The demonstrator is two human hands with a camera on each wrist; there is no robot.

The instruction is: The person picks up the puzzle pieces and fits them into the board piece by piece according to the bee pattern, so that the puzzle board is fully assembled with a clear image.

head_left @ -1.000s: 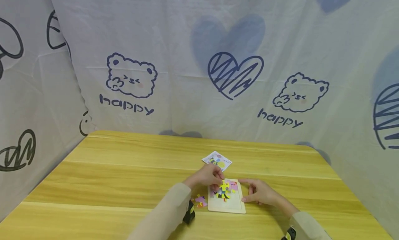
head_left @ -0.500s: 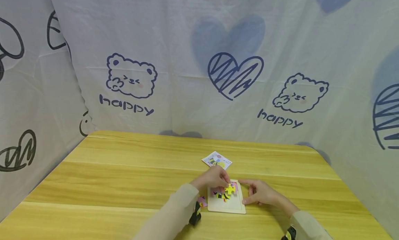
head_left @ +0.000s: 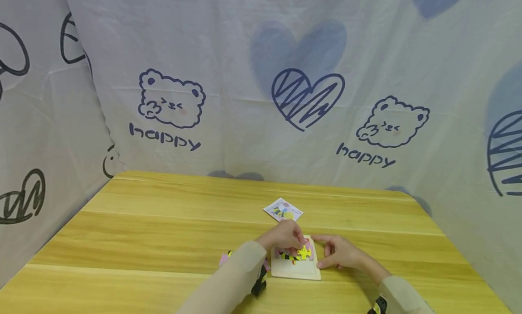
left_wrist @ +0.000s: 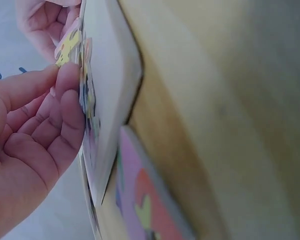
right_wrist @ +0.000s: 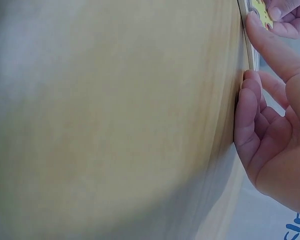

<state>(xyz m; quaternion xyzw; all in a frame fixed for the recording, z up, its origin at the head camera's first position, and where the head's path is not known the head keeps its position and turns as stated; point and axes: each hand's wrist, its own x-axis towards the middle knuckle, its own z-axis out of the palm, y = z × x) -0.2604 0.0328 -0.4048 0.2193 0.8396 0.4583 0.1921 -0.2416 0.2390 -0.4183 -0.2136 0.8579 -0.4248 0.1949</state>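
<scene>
My left hand [head_left: 287, 234] pinches a yellow jigsaw piece [head_left: 304, 253] between thumb and forefinger, over the right part of the wooden puzzle tray [head_left: 287, 272]. In the left wrist view the yellow piece [left_wrist: 68, 50] tilts up from the tray's face. Black-and-yellow striped pieces [head_left: 287, 258] and pink ones lie in the tray, partly hidden by my fingers. My right hand [head_left: 341, 250] rests at the tray's right side. Its forefinger reaches the far corner and its thumb touches the edge; in the right wrist view the other fingers curl against the table.
Loose pink pieces [head_left: 224, 259] lie left of the tray, partly behind the left sleeve; one loose piece [left_wrist: 145, 195] is near the tray's edge. A picture card [head_left: 282, 209] with a bee lies beyond the tray on the wooden table [head_left: 163, 228]. A printed curtain hangs behind.
My left hand has moved right and slightly nearer across the tray, with the yellow jigsaw piece. Loose pieces left of the sleeve have come into view. The right hand stays put.
</scene>
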